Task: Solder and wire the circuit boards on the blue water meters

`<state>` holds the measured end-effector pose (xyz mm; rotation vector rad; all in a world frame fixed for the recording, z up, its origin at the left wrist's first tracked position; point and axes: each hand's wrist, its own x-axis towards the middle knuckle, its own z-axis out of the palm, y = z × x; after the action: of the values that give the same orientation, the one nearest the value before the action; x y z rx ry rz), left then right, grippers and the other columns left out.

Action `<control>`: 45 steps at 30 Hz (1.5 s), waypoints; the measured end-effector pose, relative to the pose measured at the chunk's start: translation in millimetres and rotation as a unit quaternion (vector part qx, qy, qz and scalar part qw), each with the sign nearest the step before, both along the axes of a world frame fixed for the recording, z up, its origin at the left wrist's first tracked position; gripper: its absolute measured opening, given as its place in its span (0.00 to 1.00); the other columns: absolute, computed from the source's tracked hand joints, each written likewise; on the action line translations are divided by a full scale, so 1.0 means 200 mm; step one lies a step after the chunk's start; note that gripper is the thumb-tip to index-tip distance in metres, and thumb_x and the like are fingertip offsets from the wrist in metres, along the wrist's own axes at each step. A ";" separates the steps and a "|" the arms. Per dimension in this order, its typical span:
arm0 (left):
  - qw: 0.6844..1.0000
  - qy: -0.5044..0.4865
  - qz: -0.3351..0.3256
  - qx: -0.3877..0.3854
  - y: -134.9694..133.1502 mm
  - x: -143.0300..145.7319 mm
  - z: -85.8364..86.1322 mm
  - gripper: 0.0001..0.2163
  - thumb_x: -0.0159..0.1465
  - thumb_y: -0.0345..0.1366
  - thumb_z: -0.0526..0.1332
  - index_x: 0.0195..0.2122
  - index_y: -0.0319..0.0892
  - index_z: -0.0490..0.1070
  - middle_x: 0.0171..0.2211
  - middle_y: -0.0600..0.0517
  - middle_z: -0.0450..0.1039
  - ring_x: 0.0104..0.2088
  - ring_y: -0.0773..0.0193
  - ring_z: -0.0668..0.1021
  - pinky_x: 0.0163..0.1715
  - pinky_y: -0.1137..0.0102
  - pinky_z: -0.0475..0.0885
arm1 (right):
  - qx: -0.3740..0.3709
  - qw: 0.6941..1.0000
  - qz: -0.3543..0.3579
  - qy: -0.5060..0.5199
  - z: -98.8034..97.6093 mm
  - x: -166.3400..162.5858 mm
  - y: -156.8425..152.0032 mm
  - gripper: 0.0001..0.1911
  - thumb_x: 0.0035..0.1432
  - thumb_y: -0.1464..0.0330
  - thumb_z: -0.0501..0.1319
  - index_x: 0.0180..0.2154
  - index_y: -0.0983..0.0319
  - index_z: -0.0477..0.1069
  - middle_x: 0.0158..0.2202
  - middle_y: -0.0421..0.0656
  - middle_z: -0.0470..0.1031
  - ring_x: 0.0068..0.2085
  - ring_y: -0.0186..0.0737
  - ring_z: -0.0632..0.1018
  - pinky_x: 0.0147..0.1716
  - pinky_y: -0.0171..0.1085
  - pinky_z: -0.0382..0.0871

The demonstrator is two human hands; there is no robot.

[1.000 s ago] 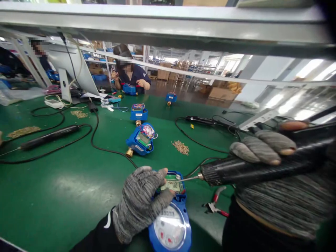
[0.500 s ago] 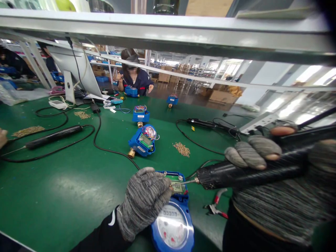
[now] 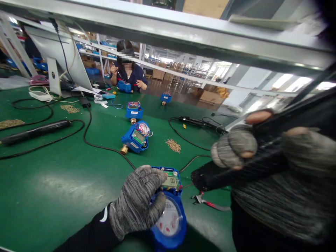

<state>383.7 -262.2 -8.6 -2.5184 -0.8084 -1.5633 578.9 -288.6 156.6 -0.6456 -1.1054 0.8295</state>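
Observation:
My left hand (image 3: 138, 203), in a grey knit glove, grips a blue water meter (image 3: 169, 210) standing at the near edge of the green table. The meter has a round dial and a small green circuit board with an LCD (image 3: 171, 181) above it. In my right hand (image 3: 236, 147), also gloved, is a black electric screwdriver (image 3: 223, 171). Its bit points left and touches the right edge of the circuit board.
Two more blue meters (image 3: 135, 138) (image 3: 133, 111) stand farther back, with a pile of brass screws (image 3: 173, 145) beside them. Red-handled pliers (image 3: 207, 203) lie right of my meter. Black cables and another screwdriver (image 3: 34, 131) cross the left. A co-worker (image 3: 127, 73) sits beyond, by a monitor (image 3: 56, 59).
The screwdriver has tilted steeper and drawn closer to the camera, its bit now at the board's right edge. My left hand slid down over the dial. The view shifted slightly.

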 end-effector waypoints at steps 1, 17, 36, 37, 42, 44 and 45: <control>1.000 -0.004 0.000 0.003 0.00 0.01 0.00 0.16 0.63 0.32 0.58 0.52 0.40 0.71 0.47 0.49 0.80 0.48 0.57 0.82 0.50 0.57 0.82 | -0.011 1.000 0.014 -0.012 0.00 -0.03 -0.01 0.06 0.62 0.68 0.72 0.40 0.63 0.78 0.26 0.41 0.67 0.23 0.41 0.68 0.19 0.33 0.73; 1.000 -0.019 -0.008 -0.005 0.00 0.01 0.02 0.13 0.64 0.33 0.56 0.50 0.41 0.69 0.44 0.47 0.80 0.44 0.54 0.82 0.45 0.52 0.83 | -0.025 0.996 -0.033 -0.078 -0.07 -0.14 0.00 0.14 0.56 0.65 0.73 0.42 0.63 0.76 0.25 0.41 0.69 0.23 0.42 0.69 0.20 0.34 0.69; 0.999 0.008 -0.024 -0.042 0.01 0.00 0.00 0.14 0.64 0.35 0.58 0.52 0.43 0.69 0.45 0.48 0.80 0.45 0.52 0.82 0.44 0.47 0.83 | -0.063 0.994 -0.021 -0.091 -0.13 -0.13 0.02 0.09 0.56 0.68 0.72 0.39 0.59 0.76 0.23 0.37 0.69 0.20 0.40 0.70 0.18 0.32 0.67; 0.999 0.006 -0.025 -0.043 0.01 0.00 0.00 0.14 0.64 0.35 0.58 0.52 0.43 0.69 0.45 0.48 0.80 0.46 0.52 0.82 0.45 0.47 0.83 | -0.060 0.994 -0.014 -0.093 -0.13 -0.13 0.02 0.09 0.58 0.68 0.72 0.40 0.59 0.76 0.23 0.36 0.69 0.20 0.40 0.70 0.19 0.32 0.66; 0.998 -0.002 -0.036 -0.047 0.01 0.00 -0.03 0.16 0.63 0.34 0.60 0.53 0.43 0.70 0.46 0.47 0.79 0.47 0.51 0.82 0.46 0.45 0.83 | -0.007 0.992 0.070 -0.109 -0.13 -0.11 0.04 0.14 0.66 0.66 0.72 0.50 0.62 0.75 0.23 0.36 0.69 0.19 0.39 0.68 0.19 0.32 0.65; 0.999 -0.005 -0.031 -0.037 0.00 0.00 -0.03 0.17 0.63 0.34 0.60 0.54 0.42 0.70 0.46 0.45 0.79 0.47 0.50 0.82 0.45 0.44 0.83 | -0.001 0.989 0.102 -0.104 -0.13 -0.10 0.05 0.16 0.67 0.63 0.75 0.50 0.61 0.76 0.25 0.37 0.69 0.20 0.39 0.68 0.20 0.32 0.66; 0.999 -0.008 -0.025 -0.030 0.00 0.00 -0.03 0.17 0.63 0.33 0.59 0.54 0.42 0.70 0.46 0.45 0.79 0.47 0.50 0.82 0.44 0.44 0.83 | -0.006 0.988 0.118 -0.102 -0.14 -0.10 0.05 0.16 0.67 0.61 0.76 0.49 0.60 0.76 0.25 0.37 0.69 0.21 0.38 0.69 0.21 0.32 0.66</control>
<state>384.4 -261.8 -14.2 -2.5914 -0.8115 -1.6000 559.7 -278.3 128.8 -0.6276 -1.3821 0.9888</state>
